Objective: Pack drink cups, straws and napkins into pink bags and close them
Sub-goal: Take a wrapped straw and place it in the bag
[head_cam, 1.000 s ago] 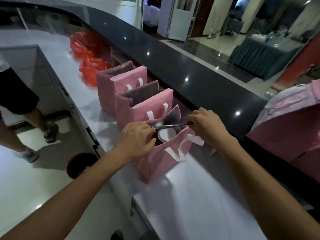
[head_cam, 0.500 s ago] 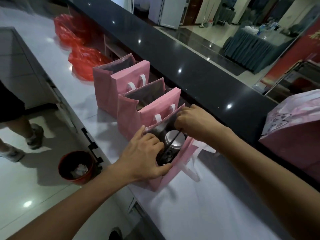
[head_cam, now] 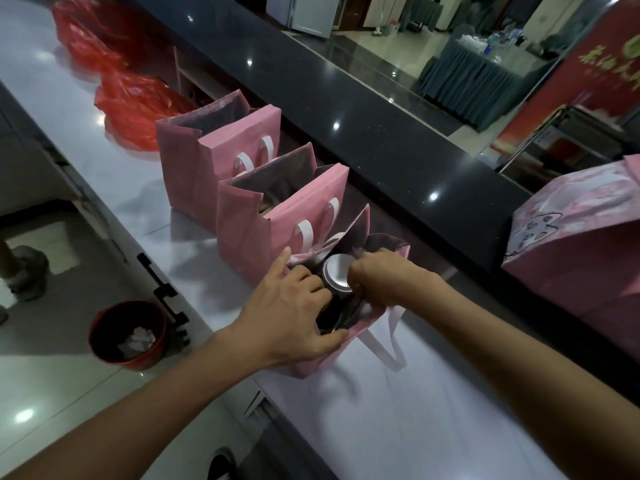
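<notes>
The nearest pink bag [head_cam: 349, 348] stands open on the white counter [head_cam: 433, 420]. Inside it stands a drink cup [head_cam: 337, 273] with a silver sealed lid. My left hand [head_cam: 291, 313] grips the bag's near rim, fingers inside the mouth and thumb outside. My right hand [head_cam: 384, 278] reaches into the mouth beside the cup, fingers curled down around a thin dark straw [head_cam: 344, 315] that runs into the bag. Its fingertips are hidden. Two more open pink bags [head_cam: 304, 216] [head_cam: 221, 150] with white handles stand in a row behind.
A dark raised ledge [head_cam: 381, 126] runs along the counter's far side. Red plastic bags [head_cam: 138, 105] lie beyond the row. Larger printed pink bags [head_cam: 581, 265] sit at right. On the floor at left stand a red bin [head_cam: 128, 336] and a person's foot [head_cam: 24, 271].
The straw, held level above the bag by both hands, has gone down into the bag beside the cup. My left hand has moved to the bag's near rim.
</notes>
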A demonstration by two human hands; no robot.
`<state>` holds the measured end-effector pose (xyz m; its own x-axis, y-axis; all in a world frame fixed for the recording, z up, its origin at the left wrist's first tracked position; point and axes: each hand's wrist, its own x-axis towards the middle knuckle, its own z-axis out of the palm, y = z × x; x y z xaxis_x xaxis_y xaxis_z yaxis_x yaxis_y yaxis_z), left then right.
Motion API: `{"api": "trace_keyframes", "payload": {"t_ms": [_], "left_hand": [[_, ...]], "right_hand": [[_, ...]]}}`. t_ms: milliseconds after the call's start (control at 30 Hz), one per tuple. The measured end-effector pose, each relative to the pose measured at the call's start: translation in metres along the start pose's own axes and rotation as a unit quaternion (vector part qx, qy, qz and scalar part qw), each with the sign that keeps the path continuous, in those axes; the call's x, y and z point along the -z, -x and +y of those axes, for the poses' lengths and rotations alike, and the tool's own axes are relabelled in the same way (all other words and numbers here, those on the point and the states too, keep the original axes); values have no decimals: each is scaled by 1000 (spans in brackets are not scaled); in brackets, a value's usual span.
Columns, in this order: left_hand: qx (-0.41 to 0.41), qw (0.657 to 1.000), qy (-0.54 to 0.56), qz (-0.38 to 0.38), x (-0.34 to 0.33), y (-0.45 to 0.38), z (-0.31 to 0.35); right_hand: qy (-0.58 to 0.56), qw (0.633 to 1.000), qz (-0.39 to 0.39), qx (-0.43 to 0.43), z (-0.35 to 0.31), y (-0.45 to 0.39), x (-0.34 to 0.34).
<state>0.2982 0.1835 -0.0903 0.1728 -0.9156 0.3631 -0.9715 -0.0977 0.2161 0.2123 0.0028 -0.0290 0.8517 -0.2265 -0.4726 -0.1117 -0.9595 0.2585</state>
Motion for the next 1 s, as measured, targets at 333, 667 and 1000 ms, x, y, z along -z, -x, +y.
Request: {"api": "trace_keyframes", "payload": {"t_ms": [333,667,1000], "left_hand": [[-3,998,50,28,-1,-12,10],[-29,996,86,11,19,-24,61],[-162,977,106,-95,-8,19,259]], "right_hand": [[1,999,15,-52,-1,14,-32],[-175,935,257,-168,12,145,-36],[-323,829,252,-381,-60,371,-170]]}}
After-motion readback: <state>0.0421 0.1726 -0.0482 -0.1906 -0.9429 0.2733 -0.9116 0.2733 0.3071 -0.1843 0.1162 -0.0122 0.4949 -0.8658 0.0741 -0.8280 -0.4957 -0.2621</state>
